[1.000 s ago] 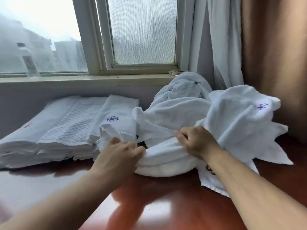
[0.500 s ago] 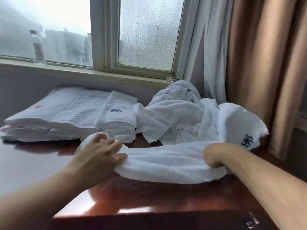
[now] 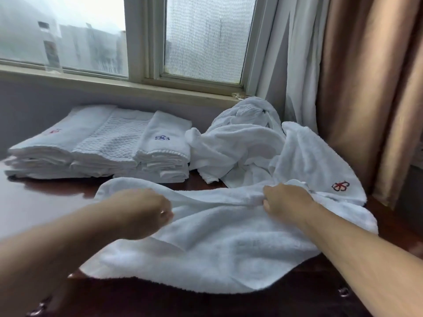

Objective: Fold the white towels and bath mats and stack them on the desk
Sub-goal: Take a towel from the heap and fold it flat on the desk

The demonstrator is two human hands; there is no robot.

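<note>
On the desk (image 3: 45,202) I see left hand (image 3: 142,213) and right hand (image 3: 286,202), fingers curled, pinching a red-logo towel (image 3: 217,248) near a blue-logo stack (image 3: 160,152).

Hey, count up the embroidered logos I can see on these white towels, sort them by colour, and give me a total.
Red logos: 2, on the left folded stack and the spread towel.
Blue logos: 1, on the right folded stack.
Total: 3
</note>
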